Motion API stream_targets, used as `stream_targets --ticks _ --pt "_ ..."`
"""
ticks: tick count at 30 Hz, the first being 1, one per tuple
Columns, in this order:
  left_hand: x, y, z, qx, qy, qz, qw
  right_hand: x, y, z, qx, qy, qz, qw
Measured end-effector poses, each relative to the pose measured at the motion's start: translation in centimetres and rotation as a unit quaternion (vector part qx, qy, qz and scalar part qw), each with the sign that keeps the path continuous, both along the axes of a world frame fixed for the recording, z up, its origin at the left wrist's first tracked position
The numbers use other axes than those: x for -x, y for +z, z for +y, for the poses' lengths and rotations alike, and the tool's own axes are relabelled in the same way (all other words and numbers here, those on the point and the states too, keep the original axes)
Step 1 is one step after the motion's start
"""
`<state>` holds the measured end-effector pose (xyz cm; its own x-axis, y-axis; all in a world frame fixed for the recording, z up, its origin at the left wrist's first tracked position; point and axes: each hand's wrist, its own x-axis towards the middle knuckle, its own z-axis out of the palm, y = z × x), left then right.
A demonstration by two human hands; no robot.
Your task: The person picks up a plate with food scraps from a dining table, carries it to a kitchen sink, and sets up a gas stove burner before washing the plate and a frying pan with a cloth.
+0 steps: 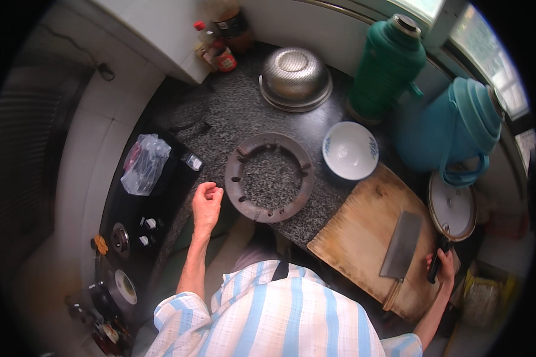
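My right hand (445, 267) is closed around the black handle of a small pan (453, 205), at the right edge of a wooden cutting board (344, 227). A cleaver (402, 245) lies on the board, just left of that hand. My left hand (207, 205), its fingers curled with no object visible in them, hovers beside a round metal stove ring (234, 196) on the speckled stone counter (228, 107). A white bowl with blue decoration (350, 151) stands between the ring and the board.
A metal basin (295, 76) lies upside down at the back. Green (384, 67) and blue (437, 129) thermos flasks stand by the window. Bottles (223, 56) fill the back corner. On the left are a black gas stove (169, 201), a plastic bag (147, 165) and a plate (125, 287).
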<state>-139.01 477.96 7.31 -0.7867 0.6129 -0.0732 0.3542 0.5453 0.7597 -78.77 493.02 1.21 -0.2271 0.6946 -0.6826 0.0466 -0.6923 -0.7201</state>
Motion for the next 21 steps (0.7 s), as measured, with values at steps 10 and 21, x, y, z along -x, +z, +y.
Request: stream_targets --ticks 10,21 --pt "1.5 -4.9 1.4 0.012 -0.023 -0.206 0.978 -4.1 -3.8 1.1 -0.115 0.054 -0.324 0.938" --pt "11.4 -2.0 3.7 -0.045 -0.165 0.259 0.950 24.1 4.8 -5.4 -0.299 0.098 -0.222 0.923"
